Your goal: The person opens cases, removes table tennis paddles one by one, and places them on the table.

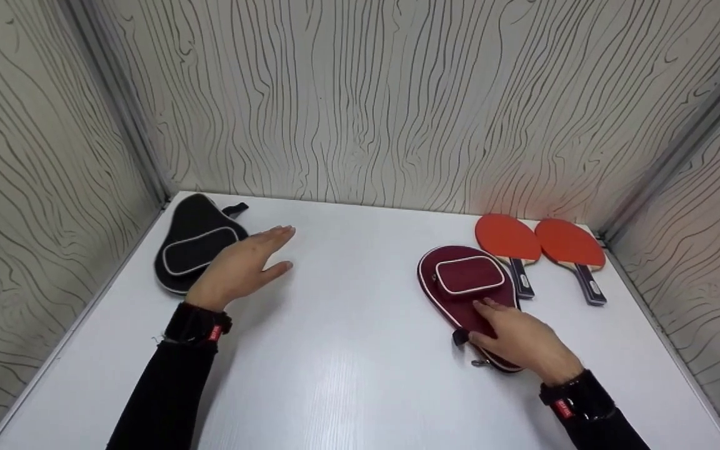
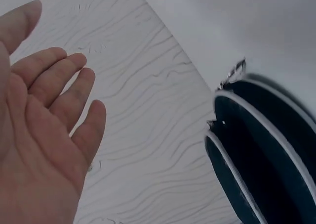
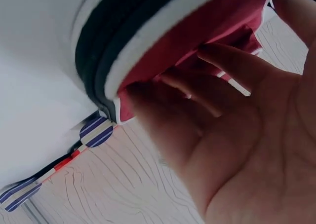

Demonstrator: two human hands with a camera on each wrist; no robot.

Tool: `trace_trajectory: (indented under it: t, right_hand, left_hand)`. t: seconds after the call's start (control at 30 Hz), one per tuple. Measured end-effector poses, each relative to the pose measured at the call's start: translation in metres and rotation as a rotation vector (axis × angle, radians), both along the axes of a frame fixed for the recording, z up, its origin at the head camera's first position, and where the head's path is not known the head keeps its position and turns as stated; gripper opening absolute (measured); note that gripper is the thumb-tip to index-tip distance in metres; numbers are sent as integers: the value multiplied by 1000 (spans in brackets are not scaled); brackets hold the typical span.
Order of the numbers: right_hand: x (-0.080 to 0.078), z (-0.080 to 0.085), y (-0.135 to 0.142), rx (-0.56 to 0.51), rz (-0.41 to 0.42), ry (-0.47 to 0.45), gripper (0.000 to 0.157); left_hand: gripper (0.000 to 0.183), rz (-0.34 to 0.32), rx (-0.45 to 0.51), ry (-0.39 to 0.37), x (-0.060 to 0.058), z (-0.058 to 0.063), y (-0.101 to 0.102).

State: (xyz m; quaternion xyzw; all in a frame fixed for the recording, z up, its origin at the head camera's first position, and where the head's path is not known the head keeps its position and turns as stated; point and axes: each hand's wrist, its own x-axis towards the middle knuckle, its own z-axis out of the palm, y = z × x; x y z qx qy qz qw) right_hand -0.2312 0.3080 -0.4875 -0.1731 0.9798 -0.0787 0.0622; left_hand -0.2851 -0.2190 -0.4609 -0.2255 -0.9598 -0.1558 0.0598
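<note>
A maroon table tennis paddle case (image 1: pixel 447 300) with white piping and a zipped front pocket lies on the white table, its narrow end toward me. My right hand (image 1: pixel 522 337) is over that narrow end, fingertips touching the fabric below the pocket; the right wrist view shows the fingers (image 3: pixel 237 66) extended against the maroon cloth. My left hand (image 1: pixel 239 265) hovers with straight fingers beside a black paddle case (image 1: pixel 194 250) at the table's far left. In the left wrist view the palm (image 2: pixel 39 150) holds nothing, and the black case (image 2: pixel 266 145) shows its zipper pull.
Two table tennis paddles with red faces, a nearer-left paddle (image 1: pixel 507 237) and a right paddle (image 1: pixel 569 244), lie at the back right, handles toward me. Wood-grain patterned panels (image 1: pixel 360 100) enclose the white table (image 1: pixel 335 312) at the back and both sides.
</note>
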Motion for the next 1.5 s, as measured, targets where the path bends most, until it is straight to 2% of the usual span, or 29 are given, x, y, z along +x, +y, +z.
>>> trace_trajectory:
  t: [0.17,0.37,0.67,0.93,1.17,1.33,1.5]
  right_hand:
    - [1,4,-1,-15,38,53,63]
    - [4,7,-5,-29,48,32,64]
    - [5,9,-3,-28,44,16,64]
    - [5,11,-2,-35,43,9,65]
    - [7,13,-3,-45,67,41,65]
    - [8,14,-4,-55,89,59,65]
    - [10,16,-6,-67,99,66,65]
  left_hand:
    - [72,84,23,18,-2,1,-18]
    - [76,152,40,2,-2,1,-44]
    - [84,239,65,-87,0,0,-78]
    - [92,303,66,-155,-1,-12,-103]
    - [89,333,30,-155,-4,-25,-110]
    - [81,325,-14,-88,-7,-32,-108]
    - [78,325,-30,-43,-9,-34,-107]
